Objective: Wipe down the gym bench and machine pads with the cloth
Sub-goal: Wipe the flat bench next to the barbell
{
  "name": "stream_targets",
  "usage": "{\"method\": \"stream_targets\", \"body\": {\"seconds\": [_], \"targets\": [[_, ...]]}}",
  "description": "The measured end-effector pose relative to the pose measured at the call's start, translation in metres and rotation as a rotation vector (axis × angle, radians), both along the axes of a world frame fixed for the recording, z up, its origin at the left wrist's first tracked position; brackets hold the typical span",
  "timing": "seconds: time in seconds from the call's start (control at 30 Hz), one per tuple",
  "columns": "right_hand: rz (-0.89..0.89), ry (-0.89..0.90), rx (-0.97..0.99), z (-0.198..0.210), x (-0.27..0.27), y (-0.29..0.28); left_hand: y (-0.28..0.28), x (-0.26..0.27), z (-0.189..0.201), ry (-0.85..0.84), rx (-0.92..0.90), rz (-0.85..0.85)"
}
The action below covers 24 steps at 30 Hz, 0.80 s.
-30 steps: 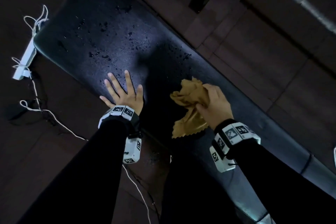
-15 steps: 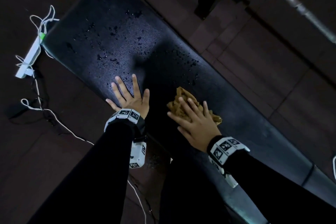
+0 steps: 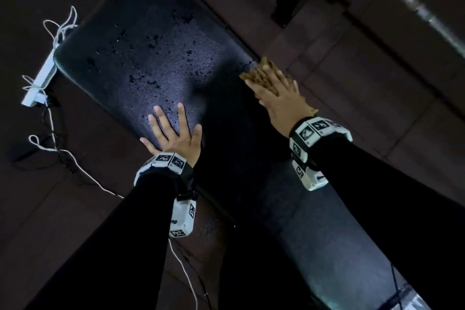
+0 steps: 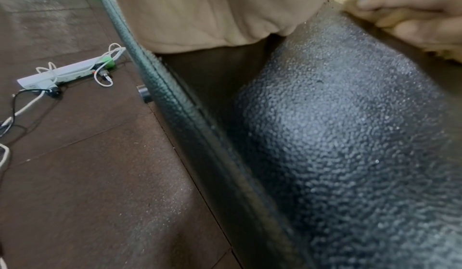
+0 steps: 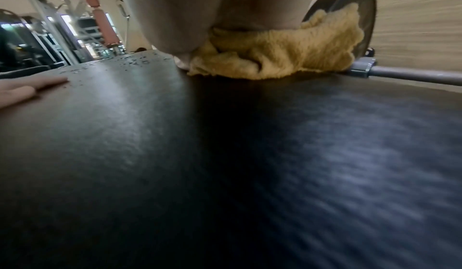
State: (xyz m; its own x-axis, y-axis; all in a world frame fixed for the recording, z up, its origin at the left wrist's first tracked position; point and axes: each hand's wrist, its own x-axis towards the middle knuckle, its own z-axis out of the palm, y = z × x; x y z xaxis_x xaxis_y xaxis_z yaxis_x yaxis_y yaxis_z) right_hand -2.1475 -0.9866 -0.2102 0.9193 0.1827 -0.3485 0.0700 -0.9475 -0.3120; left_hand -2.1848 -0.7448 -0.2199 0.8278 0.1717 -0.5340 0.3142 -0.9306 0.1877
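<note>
A long black padded gym bench [image 3: 151, 65] runs from upper left to lower right, its far half speckled with water drops [image 3: 156, 45]. My left hand [image 3: 173, 131] lies flat with spread fingers near the bench's left edge. My right hand [image 3: 276, 93] presses a crumpled tan cloth [image 3: 261, 72] flat against the bench's right edge with straight fingers. The right wrist view shows the cloth [image 5: 280, 56] bunched under the palm on the pad [image 5: 225, 154]. In the left wrist view the right hand [image 4: 412, 16] sits on the cloth at the pad's [image 4: 350, 135] far edge.
A white power strip [image 3: 40, 78] with white and black cables [image 3: 63, 156] lies on the brown floor left of the bench. A steel barbell [image 3: 407, 2] with a weight plate [image 5: 350, 6] crosses beyond the bench's right side. Gym machines [image 5: 62, 26] stand farther off.
My right hand went from gripping the lifted cloth to pressing it flat, then slid it across the pad to the bench's right edge. The left hand stayed planted.
</note>
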Motion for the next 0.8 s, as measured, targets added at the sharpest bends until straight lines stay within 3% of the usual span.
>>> {"method": "stream_targets", "body": {"seconds": [0.2, 0.33, 0.43, 0.53, 0.67, 0.8], "targets": [[-0.173, -0.037, 0.037, 0.004, -0.079, -0.025, -0.008, -0.002, 0.009, -0.02, 0.03, 0.035], [-0.003, -0.062, 0.008, 0.006, -0.117, 0.007, -0.007, -0.005, 0.003, -0.076, 0.047, 0.029], [0.17, -0.035, 0.028, 0.008, -0.101, 0.036, -0.007, -0.008, -0.006, -0.139, 0.09, 0.024], [0.256, 0.001, 0.03, 0.001, -0.055, 0.051, -0.008, -0.006, -0.013, -0.069, 0.157, 0.059], [0.168, -0.031, 0.049, -0.005, -0.006, 0.039, -0.005, -0.007, -0.013, -0.139, 0.091, 0.048], [-0.02, -0.084, 0.071, -0.005, -0.013, 0.011, -0.003, -0.005, -0.012, -0.082, 0.054, 0.057]]}}
